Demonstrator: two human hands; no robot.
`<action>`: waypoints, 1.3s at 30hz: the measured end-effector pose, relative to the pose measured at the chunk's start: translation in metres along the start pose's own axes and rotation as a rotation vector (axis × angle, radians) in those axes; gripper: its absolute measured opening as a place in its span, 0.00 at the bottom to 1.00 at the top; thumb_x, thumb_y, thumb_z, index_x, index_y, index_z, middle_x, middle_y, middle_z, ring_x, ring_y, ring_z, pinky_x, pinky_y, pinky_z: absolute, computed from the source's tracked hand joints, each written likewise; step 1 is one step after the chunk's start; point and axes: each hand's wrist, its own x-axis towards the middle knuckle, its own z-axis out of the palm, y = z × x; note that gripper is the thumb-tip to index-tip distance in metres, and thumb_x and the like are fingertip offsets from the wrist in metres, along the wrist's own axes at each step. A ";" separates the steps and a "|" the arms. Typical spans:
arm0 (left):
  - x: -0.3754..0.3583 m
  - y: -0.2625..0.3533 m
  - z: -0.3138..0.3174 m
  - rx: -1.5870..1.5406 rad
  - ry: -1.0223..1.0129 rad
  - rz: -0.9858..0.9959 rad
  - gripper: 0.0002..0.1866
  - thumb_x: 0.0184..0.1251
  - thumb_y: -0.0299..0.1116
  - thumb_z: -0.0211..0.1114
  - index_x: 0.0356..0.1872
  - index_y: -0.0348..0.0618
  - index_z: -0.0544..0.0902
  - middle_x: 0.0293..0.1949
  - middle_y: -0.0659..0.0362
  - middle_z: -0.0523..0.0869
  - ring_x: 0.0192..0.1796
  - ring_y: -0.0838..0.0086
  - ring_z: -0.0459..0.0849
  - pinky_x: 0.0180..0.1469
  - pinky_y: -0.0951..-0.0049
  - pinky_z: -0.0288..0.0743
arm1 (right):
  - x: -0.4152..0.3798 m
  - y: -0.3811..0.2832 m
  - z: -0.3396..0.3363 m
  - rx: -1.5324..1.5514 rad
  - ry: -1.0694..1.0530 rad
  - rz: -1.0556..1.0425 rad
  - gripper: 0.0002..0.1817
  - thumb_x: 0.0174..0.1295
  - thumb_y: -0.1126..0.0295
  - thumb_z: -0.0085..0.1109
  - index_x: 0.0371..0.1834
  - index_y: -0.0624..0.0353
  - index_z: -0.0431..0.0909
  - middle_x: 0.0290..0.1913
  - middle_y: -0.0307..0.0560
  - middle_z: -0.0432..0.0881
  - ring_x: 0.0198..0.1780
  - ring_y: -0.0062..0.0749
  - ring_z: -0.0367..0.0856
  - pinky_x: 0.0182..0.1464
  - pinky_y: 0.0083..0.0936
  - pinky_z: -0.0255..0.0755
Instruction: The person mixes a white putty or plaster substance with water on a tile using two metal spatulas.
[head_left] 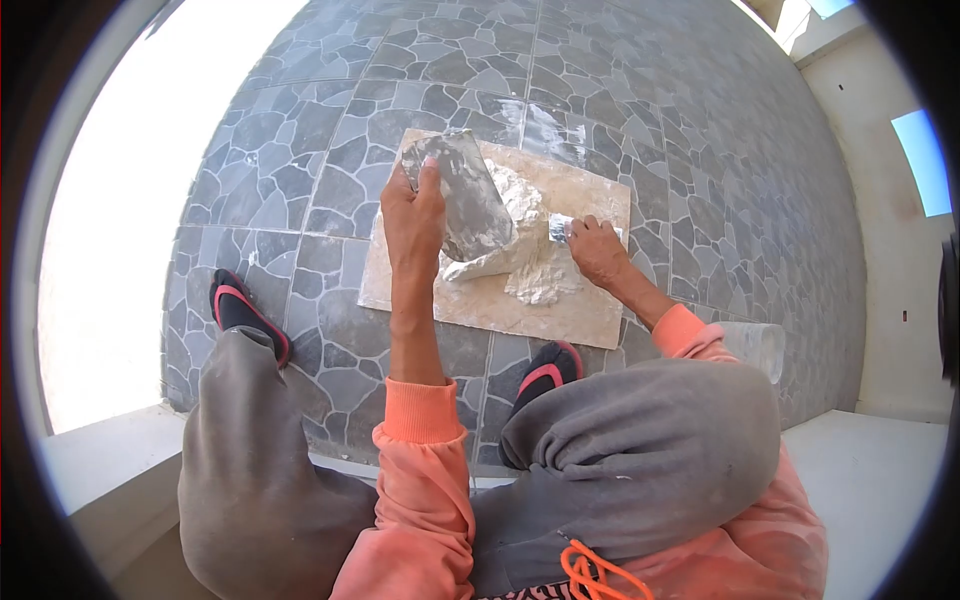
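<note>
My left hand (412, 218) grips the near-left side of a flat grey rectangular plate (466, 195), thumb on its upper face. White smears mark the plate, which is tilted over a heap of white plaster (518, 200). In my right hand (597, 250) is a putty knife (558, 228), its whitened blade pointing left at the heap's right edge. My fingers wrap round its handle and hide most of it. Under the plaster lies a beige board (590, 320), with a smaller flattened patch of plaster nearer me.
Grey stone-patterned floor tiles (330, 130) surround the board, with white smears beyond its far edge. My shoes (248, 315) stand on the floor near the board. A translucent container (765, 350) is by my right knee. A pale wall (835, 230) rises at the right.
</note>
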 end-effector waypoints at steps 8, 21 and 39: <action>0.002 -0.001 -0.002 -0.006 0.026 0.015 0.31 0.75 0.40 0.61 0.63 0.17 0.69 0.21 0.72 0.67 0.23 0.89 0.62 0.25 0.83 0.58 | -0.011 -0.008 -0.032 0.068 -0.135 0.012 0.09 0.61 0.71 0.56 0.37 0.61 0.84 0.42 0.46 0.80 0.50 0.39 0.77 0.45 0.36 0.73; 0.004 -0.002 -0.002 -0.042 0.045 0.035 0.16 0.75 0.37 0.57 0.49 0.31 0.81 0.24 0.66 0.76 0.26 0.84 0.67 0.29 0.76 0.64 | -0.030 -0.046 -0.003 0.088 -0.193 -0.173 0.10 0.59 0.71 0.56 0.41 0.59 0.84 0.41 0.44 0.79 0.49 0.39 0.76 0.45 0.35 0.72; -0.003 0.013 -0.003 -0.042 0.032 0.016 0.18 0.76 0.38 0.60 0.49 0.29 0.79 0.23 0.71 0.71 0.25 0.89 0.64 0.27 0.81 0.61 | -0.003 -0.027 -0.009 0.118 -0.189 -0.123 0.11 0.56 0.75 0.58 0.42 0.63 0.82 0.44 0.47 0.79 0.49 0.39 0.76 0.47 0.35 0.72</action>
